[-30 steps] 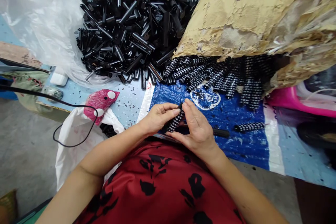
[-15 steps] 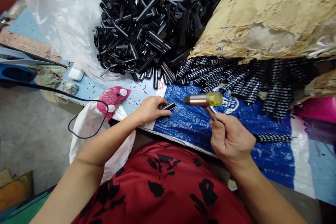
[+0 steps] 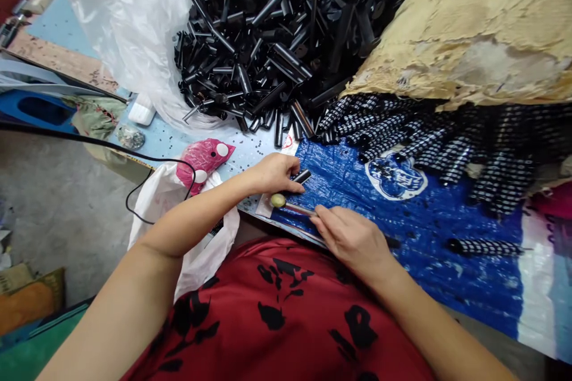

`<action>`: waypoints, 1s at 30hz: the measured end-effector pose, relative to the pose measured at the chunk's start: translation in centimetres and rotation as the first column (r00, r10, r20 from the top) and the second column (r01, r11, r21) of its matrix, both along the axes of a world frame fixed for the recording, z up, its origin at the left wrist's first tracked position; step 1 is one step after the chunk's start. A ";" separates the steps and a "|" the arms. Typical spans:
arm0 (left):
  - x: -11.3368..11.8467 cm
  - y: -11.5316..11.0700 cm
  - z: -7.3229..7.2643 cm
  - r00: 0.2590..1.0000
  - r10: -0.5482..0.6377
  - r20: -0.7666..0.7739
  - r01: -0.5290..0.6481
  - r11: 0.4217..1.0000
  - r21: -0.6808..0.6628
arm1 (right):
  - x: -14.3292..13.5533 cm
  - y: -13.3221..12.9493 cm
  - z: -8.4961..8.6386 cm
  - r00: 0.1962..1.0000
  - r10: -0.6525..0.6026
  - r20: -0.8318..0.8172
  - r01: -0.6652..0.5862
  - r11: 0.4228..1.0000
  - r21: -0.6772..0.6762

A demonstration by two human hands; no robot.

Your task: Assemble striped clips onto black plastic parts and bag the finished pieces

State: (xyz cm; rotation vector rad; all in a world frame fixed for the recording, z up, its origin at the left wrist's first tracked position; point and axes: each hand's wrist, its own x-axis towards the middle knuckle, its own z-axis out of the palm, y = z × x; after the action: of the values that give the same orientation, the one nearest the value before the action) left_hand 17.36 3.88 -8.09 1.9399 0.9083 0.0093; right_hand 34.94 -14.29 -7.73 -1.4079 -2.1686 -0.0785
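Observation:
My left hand (image 3: 279,174) is closed round a short, shiny black tube (image 3: 302,177) close to the front edge of the table. One end of the tube sticks out past my fingers toward the right; the rest is hidden by the hand. In my right hand (image 3: 353,235) is a mallet (image 3: 277,200), gripped by its handle, its yellowish head low and just in front of my left hand. Whether the mallet touches anything there I cannot tell. Beyond my left hand lies a large heap of similar black tubes (image 3: 268,41).
Studded black rods (image 3: 447,137) lie in rows under a worn yellow cover (image 3: 465,30). One studded rod (image 3: 487,247) lies apart on the blue plastic sheet (image 3: 429,274). A pink pouch (image 3: 203,161), a white bag (image 3: 196,265) and a black cable (image 3: 102,149) are at the left.
My right hand has swung the mallet down and to the left, from a raised position to beside my left hand. The left hand keeps its hold on the tube; the whole view has shifted slightly.

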 end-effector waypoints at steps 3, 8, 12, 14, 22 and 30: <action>-0.1 -0.4 0.9 0.998 -0.016 -0.056 0.024 0.989 0.146 | 0.2 -0.3 -0.5 0.999 0.023 -0.044 -0.025 0.999 -0.043; -7.4 0.5 6.4 0.959 -0.218 -0.179 0.219 0.976 -0.016 | 3.5 -2.1 -1.1 0.991 -0.051 -0.122 0.049 0.999 -0.023; -11.8 1.4 8.6 0.940 -0.232 -0.251 0.216 0.972 -0.090 | 4.6 -3.0 -2.3 0.974 -0.220 -0.054 0.217 0.974 -0.060; -10.4 1.5 7.2 0.979 -0.070 -0.192 0.107 0.976 0.188 | 4.4 -2.6 -2.4 0.971 -0.228 -0.071 0.221 0.970 -0.098; -2.7 1.7 0.6 0.987 0.081 -0.136 0.022 0.780 0.625 | 10.3 1.0 0.0 0.750 -0.657 -0.075 0.644 0.751 -0.142; -5.5 2.7 1.0 0.881 0.414 -0.231 -0.154 0.710 0.687 | 15.4 5.7 1.2 0.511 -0.859 0.011 0.842 0.498 -0.208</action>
State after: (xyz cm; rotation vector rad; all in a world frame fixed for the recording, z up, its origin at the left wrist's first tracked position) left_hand 11.81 6.54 -7.08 2.4669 1.6377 0.1748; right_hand 50.37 -8.62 -6.56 -2.4343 -1.1920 -0.1664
